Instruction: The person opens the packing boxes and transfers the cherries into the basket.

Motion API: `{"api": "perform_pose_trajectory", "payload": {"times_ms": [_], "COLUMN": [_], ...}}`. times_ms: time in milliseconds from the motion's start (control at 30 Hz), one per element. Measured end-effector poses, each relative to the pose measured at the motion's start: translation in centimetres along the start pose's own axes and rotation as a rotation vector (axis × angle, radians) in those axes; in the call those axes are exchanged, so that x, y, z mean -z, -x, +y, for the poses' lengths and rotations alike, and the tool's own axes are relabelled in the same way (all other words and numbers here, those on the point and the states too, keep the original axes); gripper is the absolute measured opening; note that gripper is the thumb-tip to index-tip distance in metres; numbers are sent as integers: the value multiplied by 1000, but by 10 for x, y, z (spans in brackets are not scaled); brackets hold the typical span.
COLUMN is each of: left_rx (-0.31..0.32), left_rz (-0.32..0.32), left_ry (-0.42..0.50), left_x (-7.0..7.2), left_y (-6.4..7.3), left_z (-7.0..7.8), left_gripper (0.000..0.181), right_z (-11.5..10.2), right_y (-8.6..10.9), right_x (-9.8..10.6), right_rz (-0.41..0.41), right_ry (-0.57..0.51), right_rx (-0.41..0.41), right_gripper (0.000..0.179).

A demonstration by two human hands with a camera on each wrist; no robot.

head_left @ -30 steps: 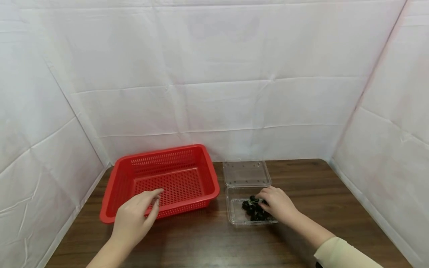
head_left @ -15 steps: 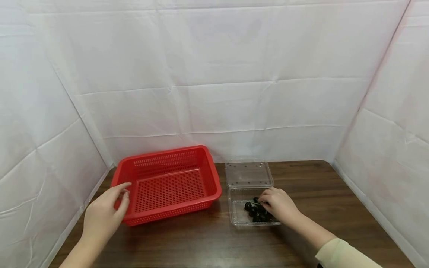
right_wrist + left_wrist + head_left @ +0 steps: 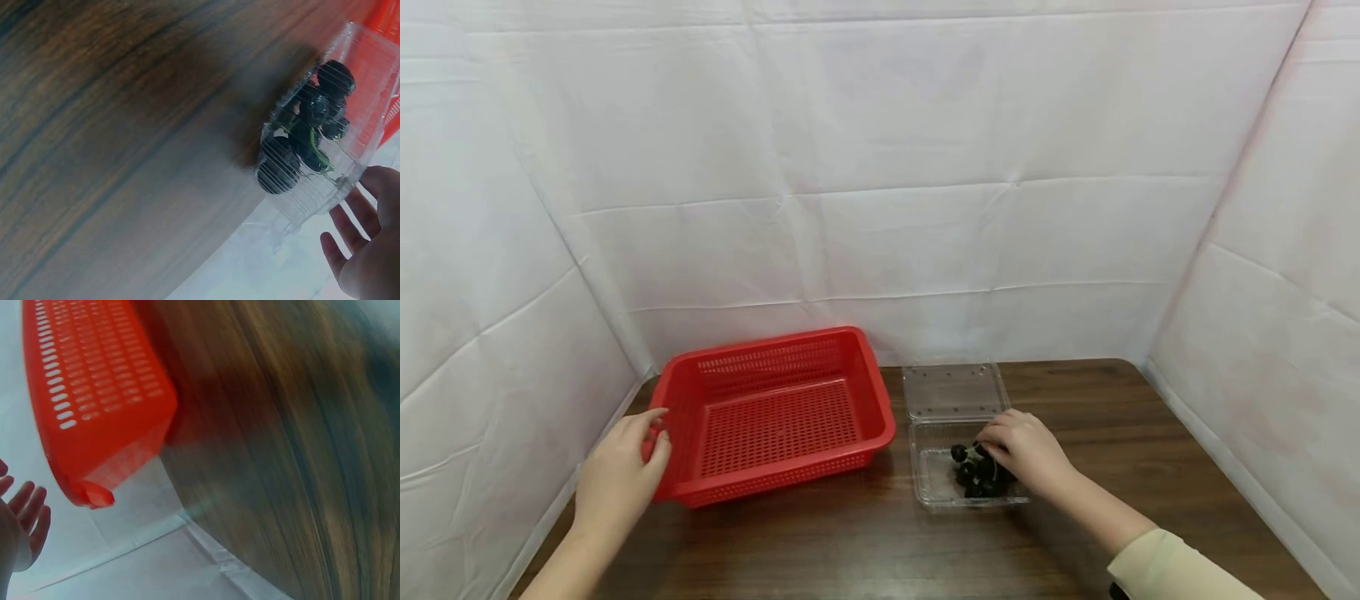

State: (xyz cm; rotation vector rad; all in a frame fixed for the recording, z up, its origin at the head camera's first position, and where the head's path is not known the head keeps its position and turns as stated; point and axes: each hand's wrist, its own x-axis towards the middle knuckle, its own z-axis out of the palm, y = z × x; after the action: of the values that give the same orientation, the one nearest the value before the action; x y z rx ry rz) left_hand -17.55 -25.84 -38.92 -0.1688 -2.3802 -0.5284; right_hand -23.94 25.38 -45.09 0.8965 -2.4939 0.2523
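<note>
A bunch of dark grapes (image 3: 973,478) lies in a clear plastic clamshell box (image 3: 931,483), with green stem showing. My right hand (image 3: 1032,450) reaches in over the box's right side and pinches the bunch near its stem; the fingertips are partly hidden in the head view. Through the box wall, the right wrist view shows the grapes (image 3: 306,115) and thin stems leading toward the hand (image 3: 372,234). My left hand (image 3: 616,473) is beside the left end of a red plastic basket (image 3: 790,475), fingers relaxed and holding nothing.
The box's hinged lid (image 3: 955,392) lies folded back toward the white cloth wall (image 3: 880,233). Basket and box stand side by side on a dark wooden table (image 3: 850,542). White cloth also closes off the left and right sides.
My left hand has moved left, from over the basket's front to beside its left end. My right hand stays at the box, and the grapes under its fingers have shifted slightly.
</note>
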Motion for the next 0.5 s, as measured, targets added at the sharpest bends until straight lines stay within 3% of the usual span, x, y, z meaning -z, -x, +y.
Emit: {"api": "perform_pose_trajectory", "payload": {"times_ms": [100, 300, 500], "left_rx": [-11, 41, 177], "left_rz": [-10, -57, -207], "left_ry": [-31, -41, -31], "left_x": [-3, -11, -21], "left_y": [0, 2, 2], "left_z": [-8, -21, -25], "left_gripper": [31, 35, 47], "right_z": [-2, -8, -12], "right_y": [-2, -3, -4], "right_x": [3, 6, 9], "right_rz": [6, 34, 74], "right_ry": [0, -13, -43], "right_rx": [2, 16, 30], "right_gripper": [15, 16, 17]}}
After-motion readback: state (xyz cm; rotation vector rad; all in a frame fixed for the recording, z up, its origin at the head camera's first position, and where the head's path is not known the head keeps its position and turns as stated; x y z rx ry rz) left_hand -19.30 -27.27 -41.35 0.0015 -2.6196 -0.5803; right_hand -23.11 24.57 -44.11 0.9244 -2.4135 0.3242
